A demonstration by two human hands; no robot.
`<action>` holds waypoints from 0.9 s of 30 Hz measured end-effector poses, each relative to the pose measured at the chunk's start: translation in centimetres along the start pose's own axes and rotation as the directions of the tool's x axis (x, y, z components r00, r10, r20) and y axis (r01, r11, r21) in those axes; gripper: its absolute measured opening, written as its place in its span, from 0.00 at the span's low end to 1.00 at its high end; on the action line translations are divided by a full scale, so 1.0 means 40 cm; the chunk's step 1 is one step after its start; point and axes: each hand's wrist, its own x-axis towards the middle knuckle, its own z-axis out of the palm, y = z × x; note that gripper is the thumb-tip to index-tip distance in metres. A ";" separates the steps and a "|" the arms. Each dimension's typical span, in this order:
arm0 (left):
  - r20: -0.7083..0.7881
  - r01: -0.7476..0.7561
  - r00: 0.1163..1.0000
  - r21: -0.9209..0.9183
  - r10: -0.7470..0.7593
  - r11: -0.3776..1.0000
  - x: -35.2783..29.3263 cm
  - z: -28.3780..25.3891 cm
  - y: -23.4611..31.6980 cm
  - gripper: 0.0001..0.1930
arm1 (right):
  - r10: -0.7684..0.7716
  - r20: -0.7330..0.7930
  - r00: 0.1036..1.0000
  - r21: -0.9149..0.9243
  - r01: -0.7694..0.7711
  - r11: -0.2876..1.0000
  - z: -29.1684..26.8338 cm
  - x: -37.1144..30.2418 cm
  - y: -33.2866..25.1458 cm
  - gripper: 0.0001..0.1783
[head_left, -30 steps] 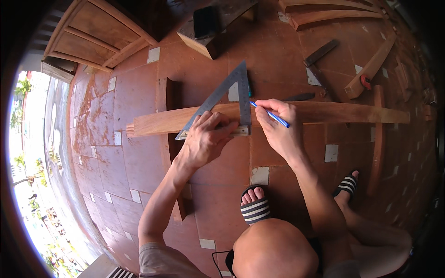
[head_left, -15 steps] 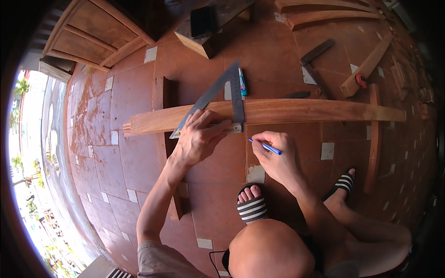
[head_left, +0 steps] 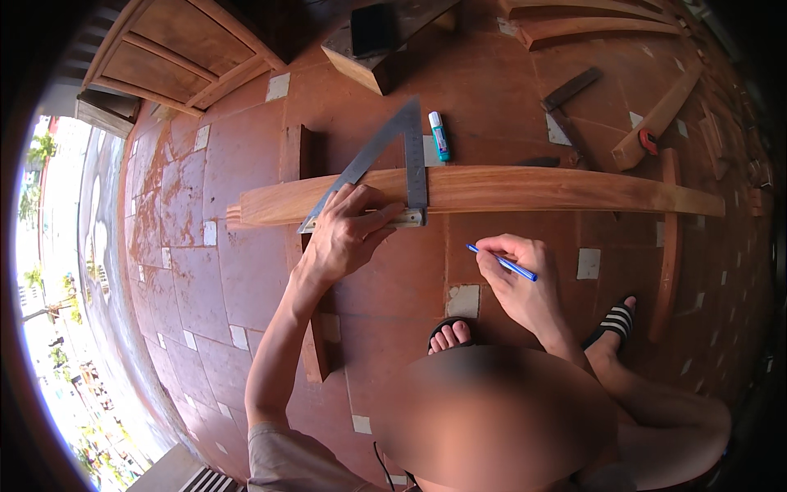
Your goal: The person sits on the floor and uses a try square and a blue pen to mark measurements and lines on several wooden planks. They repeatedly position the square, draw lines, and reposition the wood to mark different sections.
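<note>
Your right hand (head_left: 525,287), pinching the blue pen (head_left: 515,266), has drawn back from the wooden beam (head_left: 533,190), so marking seems paused while your left hand (head_left: 340,238), fingers curled, clasps the metal square (head_left: 416,160)

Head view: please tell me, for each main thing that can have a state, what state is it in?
Long brown wooden beam: lying across two brown wooden bars
Grey triangular metal square: lying over it, held by left hand
Blue pen: held in right hand, tip off the beam
White-and-teal tube: lying on tiled floor; cap unclear
Red tape measure: on brown wooden piece; blade unclear
</note>
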 end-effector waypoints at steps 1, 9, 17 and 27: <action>0.005 0.003 1.000 -0.004 -0.003 1.000 0.004 0.003 0.001 0.20 | -0.018 0.000 1.000 0.006 0.018 1.000 0.001 -0.001 0.000 0.09; 0.005 -0.004 1.000 0.006 0.004 1.000 0.012 0.007 -0.002 0.19 | -0.011 0.004 1.000 -0.008 0.011 1.000 -0.005 -0.003 0.002 0.09; 0.007 -0.003 1.000 -0.004 0.003 1.000 0.012 0.007 -0.004 0.19 | 0.012 -0.010 1.000 0.040 -0.011 0.999 -0.003 0.036 -0.023 0.10; 0.016 0.014 1.000 0.004 -0.014 1.000 0.013 0.005 -0.001 0.20 | -0.129 -0.067 0.989 0.158 0.138 0.978 0.071 0.201 -0.031 0.13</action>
